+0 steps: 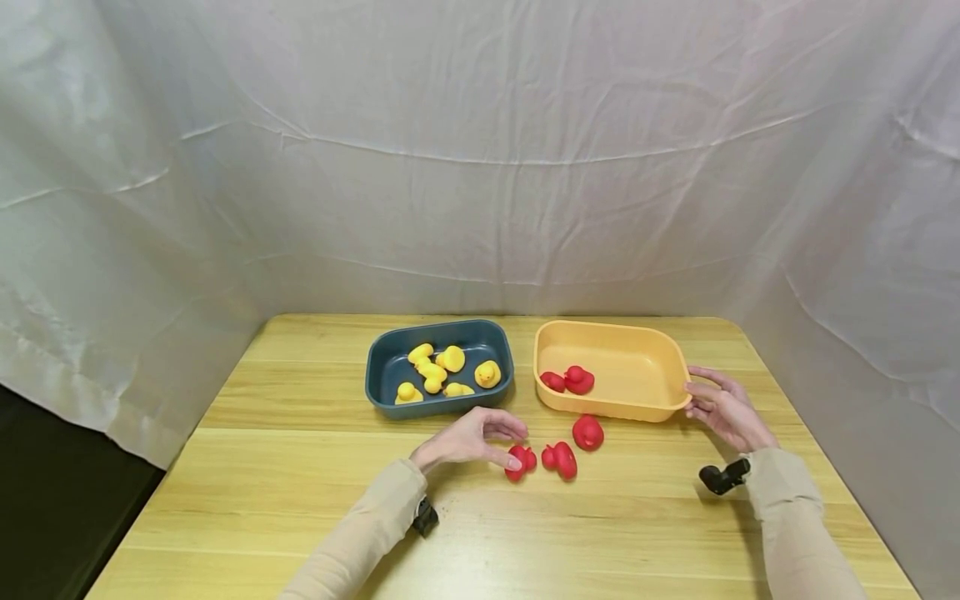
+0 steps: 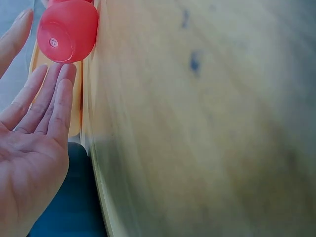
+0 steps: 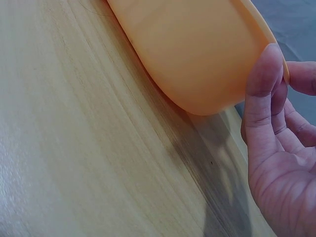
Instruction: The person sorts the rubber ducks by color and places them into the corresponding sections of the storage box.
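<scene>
Currently, left hand (image 1: 474, 437) spread at red duck (image 1: 514, 464), two loose red ducks (image 1: 566, 461) just rightward. Right hand (image 1: 726, 412) pinches orange tray (image 1: 630, 362); two loaded red ducks (image 1: 579, 380) inside. Yellow ducks (image 1: 487, 374) in blue tray (image 1: 442, 407) beyond left hand. Apparently three left to load.

Bright head view, pale glare on table (image 1: 570, 546)
</scene>
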`<state>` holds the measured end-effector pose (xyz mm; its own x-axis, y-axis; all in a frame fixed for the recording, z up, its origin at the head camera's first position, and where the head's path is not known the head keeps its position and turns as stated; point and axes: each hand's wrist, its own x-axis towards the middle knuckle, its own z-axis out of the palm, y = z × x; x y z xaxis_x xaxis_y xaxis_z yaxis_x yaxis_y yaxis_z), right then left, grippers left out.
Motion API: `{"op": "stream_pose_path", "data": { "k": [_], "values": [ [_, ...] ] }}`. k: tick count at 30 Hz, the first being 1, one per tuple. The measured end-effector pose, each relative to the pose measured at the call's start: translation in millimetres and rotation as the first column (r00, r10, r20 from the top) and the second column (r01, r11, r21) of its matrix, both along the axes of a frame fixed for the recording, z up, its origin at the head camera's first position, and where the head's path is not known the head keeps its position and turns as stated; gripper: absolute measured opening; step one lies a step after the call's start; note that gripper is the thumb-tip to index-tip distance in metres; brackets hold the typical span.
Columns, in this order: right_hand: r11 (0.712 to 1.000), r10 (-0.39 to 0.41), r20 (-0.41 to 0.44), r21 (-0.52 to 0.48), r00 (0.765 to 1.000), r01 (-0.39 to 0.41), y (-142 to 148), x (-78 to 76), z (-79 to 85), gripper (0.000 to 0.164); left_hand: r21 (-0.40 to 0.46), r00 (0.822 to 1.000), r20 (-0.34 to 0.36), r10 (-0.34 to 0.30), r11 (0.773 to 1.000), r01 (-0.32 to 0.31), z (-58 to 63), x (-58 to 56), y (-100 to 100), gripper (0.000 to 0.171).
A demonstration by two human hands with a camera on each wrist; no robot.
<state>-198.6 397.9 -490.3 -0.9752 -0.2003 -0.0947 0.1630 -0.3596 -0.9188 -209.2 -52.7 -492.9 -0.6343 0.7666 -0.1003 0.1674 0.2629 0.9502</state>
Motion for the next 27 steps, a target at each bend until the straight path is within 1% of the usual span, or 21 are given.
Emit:
{"op": "stream_pose_path", "data": {
  "k": [5,9,17,22,27],
  "values": [
    [1.0,0.0,-0.003,-0.003,1.0,0.0,0.1,0.0,-0.1,0.028,-0.021,1.0,0.01,-0.009,1.0,0.009,-0.5,0.5,1.3,0.052],
    [1.0,-0.002,-0.003,0.003,1.0,0.002,0.0,0.0,0.1,0.028,-0.034,1.0,-0.002,-0.016,0.999,0.016,-1.4,0.8,3.2,0.052],
    [1.0,-0.002,0.0,0.007,1.0,0.002,-0.2,0.1,0.5,0.027,-0.079,0.998,-0.063,-0.027,0.997,0.022,-0.5,2.7,6.7,0.054],
    [1.0,0.0,-0.002,0.004,1.0,0.0,0.0,-0.3,0.3,0.027,-0.123,0.992,-0.117,-0.038,0.992,0.024,0.1,3.7,9.0,0.057],
    [1.0,-0.004,0.001,-0.003,1.0,0.004,-0.4,0.0,0.1,0.027,-0.164,0.987,-0.155,-0.052,0.986,0.026,2.3,5.0,9.9,0.058]
  ]
}}
